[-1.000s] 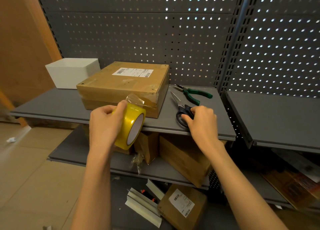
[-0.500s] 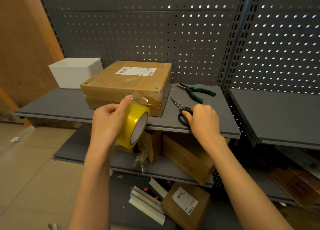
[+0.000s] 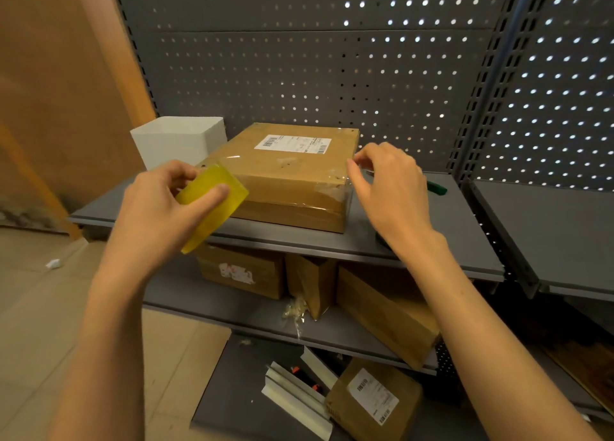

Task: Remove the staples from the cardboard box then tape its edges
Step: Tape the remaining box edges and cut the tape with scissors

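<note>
Gripping the yellow tape roll (image 3: 212, 204) at the shelf's (image 3: 432, 251) front edge, the left hand (image 3: 159, 214) holds it beside the cardboard box (image 3: 285, 178), while the right hand (image 3: 388, 188), fingers curled, pinches clear tape at the box's right corner, behind which a white bin (image 3: 179, 141) stands.

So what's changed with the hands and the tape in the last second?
The right hand let go of the scissors and rose to the cardboard box's right corner, fingers curled. The left hand turned the yellow tape roll edge-on. The box stayed on the shelf.
</note>
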Motion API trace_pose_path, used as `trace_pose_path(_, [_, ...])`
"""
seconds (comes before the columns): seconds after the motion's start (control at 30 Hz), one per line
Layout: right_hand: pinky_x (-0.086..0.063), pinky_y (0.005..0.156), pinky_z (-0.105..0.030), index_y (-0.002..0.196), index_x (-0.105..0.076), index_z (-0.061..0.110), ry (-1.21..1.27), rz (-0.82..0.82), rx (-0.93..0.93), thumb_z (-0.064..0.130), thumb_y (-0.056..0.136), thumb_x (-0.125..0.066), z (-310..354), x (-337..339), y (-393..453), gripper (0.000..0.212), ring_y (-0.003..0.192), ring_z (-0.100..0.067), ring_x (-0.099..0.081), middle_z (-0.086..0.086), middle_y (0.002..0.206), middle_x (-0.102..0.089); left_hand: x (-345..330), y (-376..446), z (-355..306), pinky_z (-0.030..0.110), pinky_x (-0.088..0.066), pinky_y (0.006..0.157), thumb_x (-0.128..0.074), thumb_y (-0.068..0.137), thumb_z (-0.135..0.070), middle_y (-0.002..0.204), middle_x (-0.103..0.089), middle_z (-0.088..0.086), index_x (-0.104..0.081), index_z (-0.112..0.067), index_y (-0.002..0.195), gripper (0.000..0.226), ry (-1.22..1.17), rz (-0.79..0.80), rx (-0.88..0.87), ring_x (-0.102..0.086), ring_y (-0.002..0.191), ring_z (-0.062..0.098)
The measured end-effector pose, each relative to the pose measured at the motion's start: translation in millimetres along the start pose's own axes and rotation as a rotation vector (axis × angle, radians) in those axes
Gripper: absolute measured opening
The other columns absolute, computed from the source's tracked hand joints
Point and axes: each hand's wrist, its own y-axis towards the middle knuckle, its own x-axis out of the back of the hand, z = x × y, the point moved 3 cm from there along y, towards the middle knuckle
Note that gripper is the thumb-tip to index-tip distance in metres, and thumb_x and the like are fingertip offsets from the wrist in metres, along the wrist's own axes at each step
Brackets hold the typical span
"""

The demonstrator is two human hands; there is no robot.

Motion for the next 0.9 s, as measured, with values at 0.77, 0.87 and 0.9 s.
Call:
trace_pose_path(0.77, [-0.035, 0.070, -0.023, 0.098, -0.063, 0.014, -0.086, 0.049, 0.093, 0.030, 0.096, -0.045, 78, -64, 17, 0.024, 0.090, -0.014, -0.053, 0.000, 0.096, -0.061, 17, 89, 134, 0.043, -0.041, 0.081, -0.070, 0.081, -0.022, 0.101, -0.066, 0.011, -0.060, -0.012, 0.098, 0.023, 0.503, 0.157, -0.131, -0.058, 0.095, 0.034])
trace_pose_path(0.87, [-0.037, 0.071, -0.025, 0.094, -0.063, 0.013, -0.100, 0.045, 0.081, 0.029, 0.096, -0.046, 78, -65, 15, 0.024, 0.088, -0.015, -0.053, -0.001, 0.093, -0.061, 16, 89, 140, 0.044, -0.041, 0.080, -0.071, 0.080, -0.018, 0.099, -0.066, 0.012, -0.061, -0.009, 0.095, 0.020, 0.495, 0.173, -0.155, -0.058, 0.094, 0.035])
trace_pose_path(0.9, [-0.037, 0.070, -0.025, 0.093, -0.064, 0.013, -0.098, 0.048, 0.080, 0.029, 0.096, -0.046, 78, -65, 13, 0.024, 0.087, -0.015, -0.053, 0.000, 0.093, -0.061, 15, 89, 141, 0.044, -0.042, 0.080, -0.071, 0.080, -0.018, 0.099, -0.066, 0.013, -0.062, -0.007, 0.095, 0.021, 0.496, 0.181, -0.149, -0.058, 0.094, 0.035])
